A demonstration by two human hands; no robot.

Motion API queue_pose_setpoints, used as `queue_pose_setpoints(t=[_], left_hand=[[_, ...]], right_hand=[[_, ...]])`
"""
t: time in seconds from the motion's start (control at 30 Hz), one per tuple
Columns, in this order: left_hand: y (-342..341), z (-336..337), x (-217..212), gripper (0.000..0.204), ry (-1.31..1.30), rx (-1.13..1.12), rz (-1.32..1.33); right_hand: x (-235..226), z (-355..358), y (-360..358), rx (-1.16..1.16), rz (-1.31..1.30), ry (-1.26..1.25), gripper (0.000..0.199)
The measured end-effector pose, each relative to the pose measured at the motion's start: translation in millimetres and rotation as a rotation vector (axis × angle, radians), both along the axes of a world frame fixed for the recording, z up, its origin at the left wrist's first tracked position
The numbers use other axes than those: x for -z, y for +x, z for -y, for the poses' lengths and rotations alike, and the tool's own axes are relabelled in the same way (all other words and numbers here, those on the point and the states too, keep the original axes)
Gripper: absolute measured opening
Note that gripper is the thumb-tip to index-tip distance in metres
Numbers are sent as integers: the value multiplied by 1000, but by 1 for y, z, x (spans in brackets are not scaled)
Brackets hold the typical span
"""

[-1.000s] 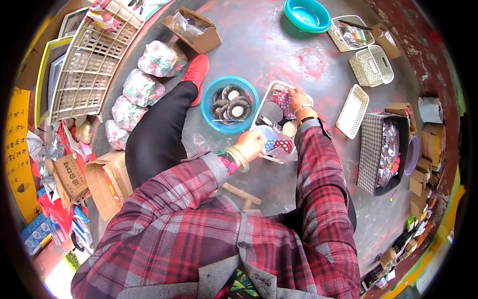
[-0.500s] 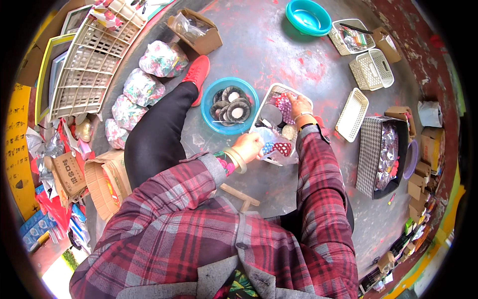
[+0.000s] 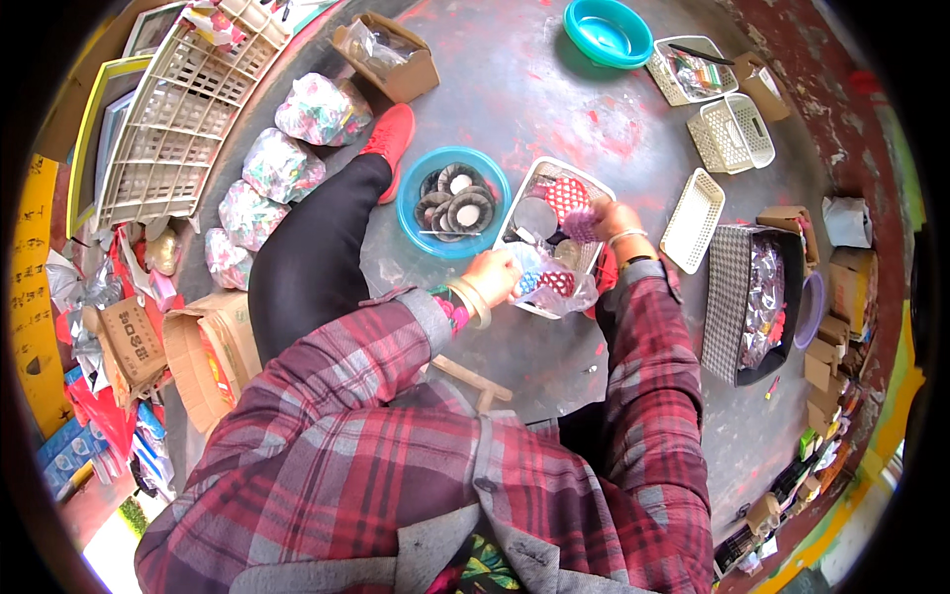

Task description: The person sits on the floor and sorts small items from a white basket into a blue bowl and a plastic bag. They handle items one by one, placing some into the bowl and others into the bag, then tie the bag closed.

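My left hand (image 3: pixel 492 274) is closed on a clear plastic bag (image 3: pixel 577 299) at the near end of a white basket (image 3: pixel 610 193). Blue and red polka-dot pieces (image 3: pixel 559 282) show inside the bag. Over the basket's right side, my right hand (image 3: pixel 617 220) pinches a purple dotted cloth-like piece (image 3: pixel 582 225). In the basket lie a red piece with white dots (image 3: pixel 567 195) and grey round pieces (image 3: pixel 535 218). To the left, a blue basin (image 3: pixel 405 210) holds several dark, frilled discs with white centres (image 3: pixel 468 212).
Stuffed floral-looking clear bags (image 3: pixel 284 163) lie beside my left leg. An open cardboard box (image 3: pixel 401 69) stands beyond my red shoe (image 3: pixel 393 137). White baskets (image 3: pixel 693 220) and a checked fabric bin (image 3: pixel 725 302) stand to the right; teal basins (image 3: pixel 609 35) are farther off.
My right hand has moved right, drawing the purple dotted piece toward the basket's right rim. The red dotted piece now shows more fully. My left hand keeps its hold on the bag.
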State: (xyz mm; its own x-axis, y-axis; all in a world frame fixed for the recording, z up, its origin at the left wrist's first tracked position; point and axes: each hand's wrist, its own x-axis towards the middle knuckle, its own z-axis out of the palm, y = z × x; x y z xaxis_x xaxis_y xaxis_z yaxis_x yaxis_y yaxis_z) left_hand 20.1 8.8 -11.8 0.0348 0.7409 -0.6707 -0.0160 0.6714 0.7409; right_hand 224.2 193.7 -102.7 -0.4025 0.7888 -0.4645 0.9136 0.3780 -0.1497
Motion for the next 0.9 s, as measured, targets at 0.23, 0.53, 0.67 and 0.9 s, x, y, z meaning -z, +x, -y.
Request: queue_pose_setpoints(t=[0.23,0.53,0.67,0.9], left_hand=[[-1,-9,-15,8,-180,76,-37],[5,-4,-10,10,-135,-165,-92],[-2,3,-3,10,5,-65,-260],[1,2,3,11,100,-82,-245]], right_hand=[[-113,0,35,784,-1195,-367,27],[-62,146,-18,777,-1847,-1083,30],[-27,162,-16,1096,-1412,-845,35],[-35,155,-22,449,-421,-236,40]])
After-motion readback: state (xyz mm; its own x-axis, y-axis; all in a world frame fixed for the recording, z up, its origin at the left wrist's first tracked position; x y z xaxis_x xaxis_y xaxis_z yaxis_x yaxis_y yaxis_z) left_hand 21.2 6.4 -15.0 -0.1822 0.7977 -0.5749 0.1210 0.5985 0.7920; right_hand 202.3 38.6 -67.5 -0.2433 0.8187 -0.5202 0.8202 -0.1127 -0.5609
